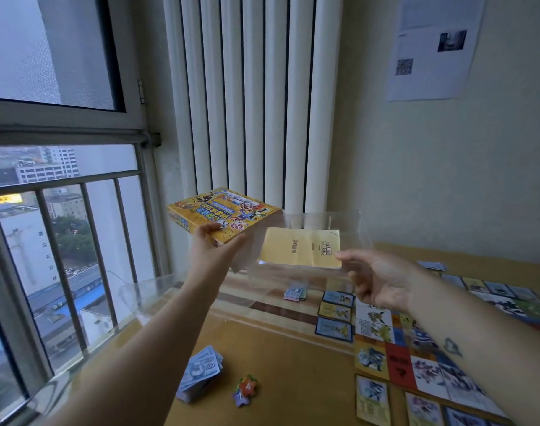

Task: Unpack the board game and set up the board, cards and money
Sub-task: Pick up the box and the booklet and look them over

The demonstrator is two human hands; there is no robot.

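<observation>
Our right forearm [483, 339] crosses above the game board [400, 361]. The right hand [382, 281] is loosely open, thumb at the near edge of the clear plastic tray [348, 229]; we cannot tell whether it grips. The tray carries a yellow booklet [302, 247]. The left hand [211, 245] grips the yellow game box [222, 215] by its near corner, raised left of the tray. Below the left forearm lies a banknote stack [201, 376], with number tokens [245, 390] beside it. Cards [336, 315] lie below the right hand.
</observation>
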